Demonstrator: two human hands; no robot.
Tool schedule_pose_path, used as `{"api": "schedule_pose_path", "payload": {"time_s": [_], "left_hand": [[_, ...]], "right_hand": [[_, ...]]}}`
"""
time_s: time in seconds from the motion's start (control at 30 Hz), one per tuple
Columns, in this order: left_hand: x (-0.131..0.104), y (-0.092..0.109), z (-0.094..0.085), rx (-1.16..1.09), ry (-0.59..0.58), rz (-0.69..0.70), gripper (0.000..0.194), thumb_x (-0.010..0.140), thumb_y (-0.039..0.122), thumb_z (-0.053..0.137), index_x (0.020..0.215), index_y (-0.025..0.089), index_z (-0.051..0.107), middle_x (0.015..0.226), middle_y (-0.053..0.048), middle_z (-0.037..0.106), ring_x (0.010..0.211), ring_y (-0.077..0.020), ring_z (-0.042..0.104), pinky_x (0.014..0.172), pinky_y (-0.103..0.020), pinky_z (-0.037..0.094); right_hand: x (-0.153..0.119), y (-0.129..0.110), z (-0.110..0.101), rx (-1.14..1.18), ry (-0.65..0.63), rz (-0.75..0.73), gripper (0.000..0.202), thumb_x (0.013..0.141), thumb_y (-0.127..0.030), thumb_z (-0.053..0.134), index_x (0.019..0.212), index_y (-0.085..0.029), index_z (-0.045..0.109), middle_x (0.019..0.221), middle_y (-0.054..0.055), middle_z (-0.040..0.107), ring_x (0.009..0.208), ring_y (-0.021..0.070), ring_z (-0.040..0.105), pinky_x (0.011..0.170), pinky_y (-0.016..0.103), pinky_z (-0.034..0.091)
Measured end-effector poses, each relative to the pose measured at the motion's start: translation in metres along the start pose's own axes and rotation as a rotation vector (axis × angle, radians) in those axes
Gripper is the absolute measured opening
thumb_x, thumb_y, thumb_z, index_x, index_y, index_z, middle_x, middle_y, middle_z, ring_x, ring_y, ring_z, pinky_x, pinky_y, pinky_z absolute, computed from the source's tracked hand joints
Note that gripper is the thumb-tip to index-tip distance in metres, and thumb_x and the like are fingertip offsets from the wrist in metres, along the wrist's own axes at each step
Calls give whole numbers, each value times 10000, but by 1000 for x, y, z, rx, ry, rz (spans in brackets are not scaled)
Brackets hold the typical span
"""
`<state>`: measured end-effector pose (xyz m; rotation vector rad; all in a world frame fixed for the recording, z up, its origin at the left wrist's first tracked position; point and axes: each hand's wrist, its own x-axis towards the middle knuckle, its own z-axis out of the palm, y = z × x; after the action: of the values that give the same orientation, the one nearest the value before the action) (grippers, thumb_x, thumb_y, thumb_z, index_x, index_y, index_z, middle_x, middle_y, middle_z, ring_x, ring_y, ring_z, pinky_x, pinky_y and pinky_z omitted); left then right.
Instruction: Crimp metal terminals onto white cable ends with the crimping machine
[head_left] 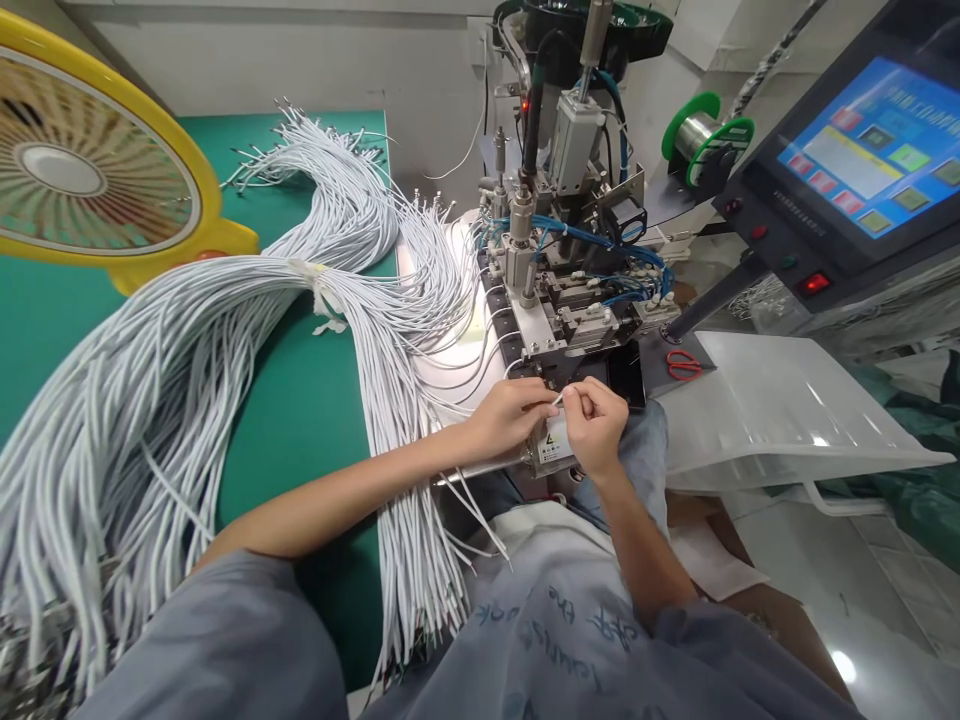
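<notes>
Between my two hands runs a white cable (557,400), its end pinched in my fingers. My left hand (513,412) is closed around it with thumb and fingertips. Close beside it, my right hand (596,418) pinches the same cable near its tip; the tip itself is hidden by my fingers. Both hands are just in front of a bench machine (555,290) with metal cylinders and blue air tubes. Several white cables curve from the machine's left edge towards a large bundle of white cables (390,350) left of my left hand.
A yellow fan (210,235) stands on the green table (277,440) at left. At right are a control screen (870,150), a wire spool (701,135), red-handled scissors (684,365) and a translucent plastic sheet (772,410). More cable bundles (127,420) cover the left side.
</notes>
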<state>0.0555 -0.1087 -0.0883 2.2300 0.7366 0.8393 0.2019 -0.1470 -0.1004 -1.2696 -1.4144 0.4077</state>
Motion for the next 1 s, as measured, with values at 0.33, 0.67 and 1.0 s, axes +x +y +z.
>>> {"api": "schedule_pose_path", "payload": {"time_s": [0.33, 0.67, 1.0], "left_hand": [[3, -18, 0, 665, -353, -112, 388, 867, 67, 348, 1198, 92, 549, 933, -93, 541, 591, -122, 555, 559, -249, 452], [3, -23, -1, 723, -433, -98, 474, 823, 35, 353, 1279, 77, 477, 948, -106, 550, 610, -136, 598, 577, -260, 489], [7, -12, -7, 768, -536, -94, 499, 834, 63, 384, 1332, 72, 412, 1006, -131, 547, 680, -175, 629, 615, -306, 515]], "right_hand": [[5, 53, -5, 202, -207, 463, 193, 754, -310, 555, 800, -163, 671, 790, 54, 670, 720, 167, 596, 684, 302, 471], [14, 66, 5, 316, -310, 622, 178, 675, -343, 603, 657, -167, 606, 547, -29, 534, 533, 108, 474, 537, 250, 391], [19, 66, 7, 330, -351, 634, 187, 689, -355, 600, 660, -170, 597, 573, -23, 551, 524, 106, 483, 537, 254, 412]]}}
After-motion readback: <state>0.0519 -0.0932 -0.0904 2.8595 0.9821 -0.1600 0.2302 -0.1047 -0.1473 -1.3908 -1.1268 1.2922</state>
